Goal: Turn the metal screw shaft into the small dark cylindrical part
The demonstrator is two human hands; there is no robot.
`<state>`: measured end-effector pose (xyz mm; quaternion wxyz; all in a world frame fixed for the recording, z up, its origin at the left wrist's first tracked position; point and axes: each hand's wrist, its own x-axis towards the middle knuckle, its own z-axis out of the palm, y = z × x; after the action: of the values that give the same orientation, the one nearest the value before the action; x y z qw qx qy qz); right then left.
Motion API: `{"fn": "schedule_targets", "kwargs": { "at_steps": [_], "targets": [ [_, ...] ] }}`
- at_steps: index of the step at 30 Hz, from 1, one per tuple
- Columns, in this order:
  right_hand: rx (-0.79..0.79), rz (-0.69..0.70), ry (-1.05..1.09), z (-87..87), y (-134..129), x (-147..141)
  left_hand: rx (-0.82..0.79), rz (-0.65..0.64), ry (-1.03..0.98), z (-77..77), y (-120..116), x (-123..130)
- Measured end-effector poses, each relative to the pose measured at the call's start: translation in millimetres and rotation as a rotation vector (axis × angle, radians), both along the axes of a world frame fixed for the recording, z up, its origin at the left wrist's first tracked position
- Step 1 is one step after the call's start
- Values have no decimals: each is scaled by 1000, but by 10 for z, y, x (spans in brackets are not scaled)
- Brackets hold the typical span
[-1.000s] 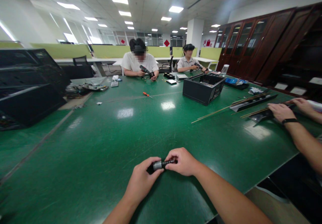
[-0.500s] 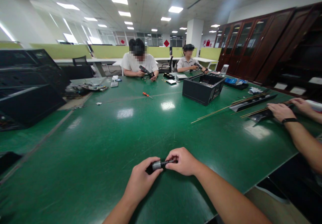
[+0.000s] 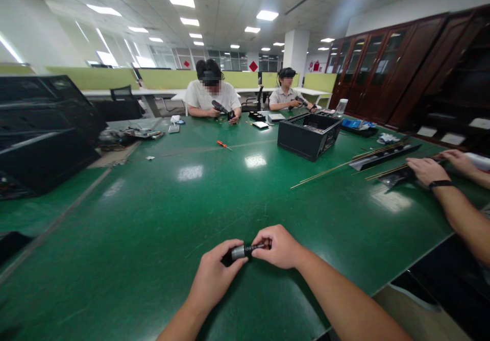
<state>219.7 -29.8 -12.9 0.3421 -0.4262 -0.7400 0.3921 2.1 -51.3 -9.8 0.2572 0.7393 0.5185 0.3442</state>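
Note:
Between my hands, low over the green table [image 3: 161, 228], lies a silver-and-black cylindrical tool [image 3: 238, 252] with a thinner, ridged black end. My left hand [image 3: 217, 269] is closed round its thick silver body, thumb in front and fingers behind. My right hand [image 3: 278, 246] pinches the slim dark shaft at the other end. The tool is roughly level and points to the right. My fingers cover both of its ends, so its exact kind does not show.
An orange screwdriver [image 3: 222, 144] lies further back. Beyond it stands a black computer case [image 3: 306, 136]. At right, another person's hands [image 3: 429, 170] work beside long thin rods [image 3: 325, 171]. Two people sit opposite, holding drill-like tools. Larger black cases [image 3: 42, 131] stand at left.

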Motion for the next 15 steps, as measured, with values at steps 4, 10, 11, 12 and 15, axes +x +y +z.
{"fn": "schedule_targets", "kwargs": {
  "at_steps": [4,10,11,12,15],
  "targets": [
    [-2,-5,-7,8,-1,3,5,3,-8,21,-4,5],
    [-9,-14,5,7,-6,11,6,10,-13,13,-23,-9],
    [-11,-14,5,6,-6,11,6,12,-14,10,-24,-9],
    [-14,-13,4,5,-5,11,6,14,-14,7,-24,-8],
    [-17,-13,0,2,-2,12,5,15,-14,5,-16,-5]
  ]
}}
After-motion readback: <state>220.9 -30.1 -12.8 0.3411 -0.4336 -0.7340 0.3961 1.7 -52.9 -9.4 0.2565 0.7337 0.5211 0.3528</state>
